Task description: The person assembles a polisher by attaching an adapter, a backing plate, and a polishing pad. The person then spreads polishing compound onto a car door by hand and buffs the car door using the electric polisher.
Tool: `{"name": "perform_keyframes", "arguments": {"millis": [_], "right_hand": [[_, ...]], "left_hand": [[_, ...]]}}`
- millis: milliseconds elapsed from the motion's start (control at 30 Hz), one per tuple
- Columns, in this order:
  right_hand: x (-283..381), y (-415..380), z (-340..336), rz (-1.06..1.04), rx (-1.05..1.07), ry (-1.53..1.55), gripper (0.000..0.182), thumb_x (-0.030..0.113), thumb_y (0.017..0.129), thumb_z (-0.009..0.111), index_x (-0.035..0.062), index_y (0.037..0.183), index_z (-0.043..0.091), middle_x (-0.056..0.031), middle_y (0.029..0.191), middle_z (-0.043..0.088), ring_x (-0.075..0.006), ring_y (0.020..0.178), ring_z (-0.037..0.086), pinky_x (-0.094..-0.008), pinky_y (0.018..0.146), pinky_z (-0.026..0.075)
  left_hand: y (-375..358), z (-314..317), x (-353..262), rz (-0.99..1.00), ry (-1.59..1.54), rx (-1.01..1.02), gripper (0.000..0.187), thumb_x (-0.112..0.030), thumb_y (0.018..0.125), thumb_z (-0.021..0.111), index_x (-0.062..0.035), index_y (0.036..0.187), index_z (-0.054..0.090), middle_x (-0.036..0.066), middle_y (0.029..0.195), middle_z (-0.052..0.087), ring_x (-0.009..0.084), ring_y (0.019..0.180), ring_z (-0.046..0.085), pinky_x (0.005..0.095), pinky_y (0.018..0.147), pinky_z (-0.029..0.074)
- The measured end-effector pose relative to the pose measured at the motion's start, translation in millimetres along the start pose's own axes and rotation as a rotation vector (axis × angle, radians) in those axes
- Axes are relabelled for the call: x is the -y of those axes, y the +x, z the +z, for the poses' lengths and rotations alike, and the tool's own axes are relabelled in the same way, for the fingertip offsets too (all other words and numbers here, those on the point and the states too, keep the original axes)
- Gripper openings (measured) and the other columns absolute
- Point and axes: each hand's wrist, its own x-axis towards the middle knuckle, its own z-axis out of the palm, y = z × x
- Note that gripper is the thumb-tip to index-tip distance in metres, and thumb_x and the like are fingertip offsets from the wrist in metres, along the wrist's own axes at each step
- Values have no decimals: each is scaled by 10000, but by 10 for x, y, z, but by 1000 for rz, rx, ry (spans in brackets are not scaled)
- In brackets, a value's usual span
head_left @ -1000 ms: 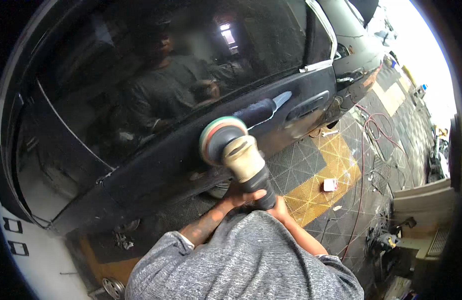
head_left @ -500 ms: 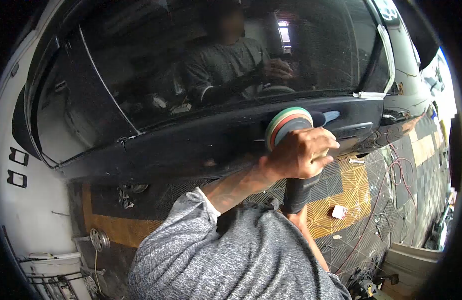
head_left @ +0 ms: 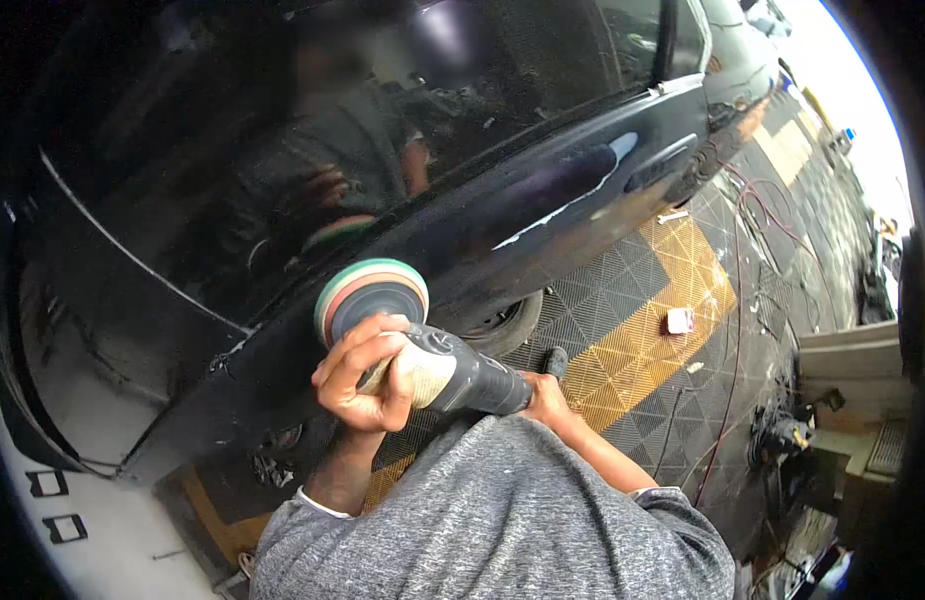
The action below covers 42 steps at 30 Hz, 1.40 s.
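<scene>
You are holding polisher (head_left: 437, 365) two-handed: left hand (head_left: 362, 375) wrapping head behind pad (head_left: 370, 296), right hand (head_left: 544, 398) gripping rear of body. Pad is meeting door (head_left: 462, 250) near rear edge. White residue (head_left: 552, 215) is streaking panel toward handle (head_left: 662, 165); that stretch looks unfinished.

Glossy black painted car door (head_left: 502, 215); soft layered foam polishing pad (head_left: 372, 292).

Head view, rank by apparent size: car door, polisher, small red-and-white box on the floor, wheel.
1. car door, by far the largest.
2. polisher, though it sits near the camera, so it looks bigger than it is.
3. wheel, only partly visible under the door.
4. small box, smallest.
</scene>
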Motion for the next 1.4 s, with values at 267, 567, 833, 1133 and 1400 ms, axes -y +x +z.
{"name": "perform_keyframes", "arguments": {"millis": [267, 567, 833, 1133, 1400], "right_hand": [[28, -293, -265, 234, -210, 2, 400, 206, 662, 818, -58, 940, 700, -173, 816, 735, -182, 762, 702, -372, 719, 555], [-66, -336, -263, 233, -412, 242, 284, 184, 720, 745, -27, 909, 715, -74, 843, 722, -139, 793, 660, -343, 716, 543], [108, -164, 50, 166, -164, 116, 457, 205, 684, 821, -47, 1043, 693, -177, 943, 756, -218, 899, 721, -371, 807, 556], [144, -205, -388, 158, -177, 91, 467, 179, 663, 825, -43, 1058, 709, -194, 974, 752, -208, 908, 730, -362, 825, 559], [-567, -186, -758, 228, -384, 305, 350, 162, 673, 820, -6, 955, 699, -62, 899, 724, -148, 810, 653, -331, 776, 543]], "left_hand": [[594, 892, 1, -20, -226, 149, 181, 16, 773, 671, 11, 948, 720, 182, 974, 739, 285, 927, 733, 383, 882, 565], [833, 1705, 137, 22, -347, 339, 160, -120, 789, 759, -24, 903, 702, 140, 901, 725, 289, 816, 719, 353, 731, 546], [363, 383, 94, 84, -194, 157, 190, -28, 831, 580, 45, 976, 680, 229, 975, 722, 320, 890, 731, 404, 823, 582], [441, 791, 66, 42, -222, 147, 191, -25, 819, 583, 29, 974, 679, 219, 959, 723, 316, 909, 725, 396, 855, 570], [996, 2490, 100, 56, -335, 338, 94, -55, 789, 683, -29, 878, 699, 131, 844, 721, 279, 766, 723, 366, 718, 562]]}}
